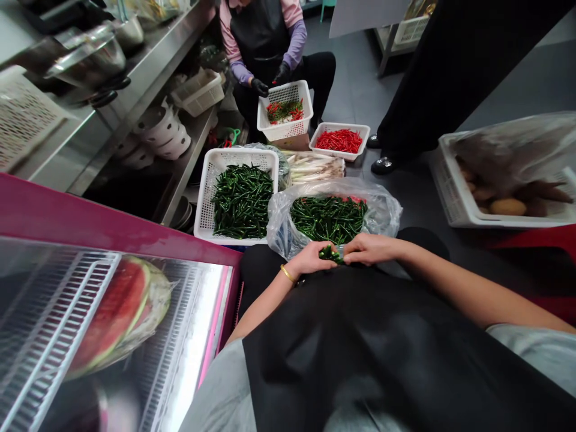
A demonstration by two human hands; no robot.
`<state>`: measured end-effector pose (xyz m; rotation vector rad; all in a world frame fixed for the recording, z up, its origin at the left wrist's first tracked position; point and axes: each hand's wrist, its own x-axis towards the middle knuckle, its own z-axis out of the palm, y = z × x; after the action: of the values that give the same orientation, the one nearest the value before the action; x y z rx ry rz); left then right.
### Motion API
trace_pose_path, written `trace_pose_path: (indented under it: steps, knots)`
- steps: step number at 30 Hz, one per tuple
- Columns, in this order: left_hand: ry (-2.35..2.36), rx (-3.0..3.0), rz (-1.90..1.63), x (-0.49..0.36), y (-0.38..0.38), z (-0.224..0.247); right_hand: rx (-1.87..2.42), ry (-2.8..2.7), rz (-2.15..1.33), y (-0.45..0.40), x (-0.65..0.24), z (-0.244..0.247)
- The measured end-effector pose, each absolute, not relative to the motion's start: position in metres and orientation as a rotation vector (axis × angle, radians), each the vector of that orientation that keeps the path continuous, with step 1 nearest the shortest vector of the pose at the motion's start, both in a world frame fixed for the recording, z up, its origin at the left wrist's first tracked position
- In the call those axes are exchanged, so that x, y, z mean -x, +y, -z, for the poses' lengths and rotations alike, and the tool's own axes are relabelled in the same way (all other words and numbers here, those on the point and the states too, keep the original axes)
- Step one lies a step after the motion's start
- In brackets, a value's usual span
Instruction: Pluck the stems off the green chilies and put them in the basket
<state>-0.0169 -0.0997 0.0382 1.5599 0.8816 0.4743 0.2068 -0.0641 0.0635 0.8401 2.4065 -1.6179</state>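
Note:
My left hand (311,258), with a gold bangle at the wrist, is closed around a small bunch of green chilies (330,254). Beside it, my right hand (366,248) has its fingers pinched at the right end of the bunch; whether a single chili is between them is too small to tell. Just beyond both hands lies an open clear plastic bag (387,207) full of green chilies (328,217). To its left, a white perforated basket (206,207) holds a heap of green chilies (240,201).
Across from me a person in black gloves sits behind a white basket (288,131) with red chilies. Nearby are a tray of red chilies (338,141) and pale stalks (315,167). A glass-fronted fridge (180,318) stands left; a crate (454,198) and someone's legs are right.

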Motion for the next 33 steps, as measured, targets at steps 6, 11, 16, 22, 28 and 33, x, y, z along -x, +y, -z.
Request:
trace_pose_path:
  steps: [6,11,16,22,28,33]
  knots:
    - [0.958,-1.055,-0.622,0.018,-0.098,-0.028,-1.331,2.657,1.302,-0.071,-0.192,-0.051]
    - [1.02,-0.782,-0.71,0.016,-0.095,-0.011,-1.548,2.717,0.381,-0.053,-0.173,-0.032]
    - [1.02,-0.599,-0.833,0.026,-0.097,-0.01,-1.509,2.702,0.151,-0.013,-0.148,-0.02]
    - [1.049,-0.555,-0.892,0.036,-0.097,-0.015,-1.581,2.684,0.537,0.016,-0.158,-0.015]
    - [1.015,-0.67,-1.064,0.025,-0.078,-0.024,-1.858,2.317,1.884,-0.004,-0.209,-0.048]
    - [0.984,-0.77,-0.897,0.005,-0.07,-0.019,-1.915,1.959,2.452,-0.029,-0.194,-0.048]
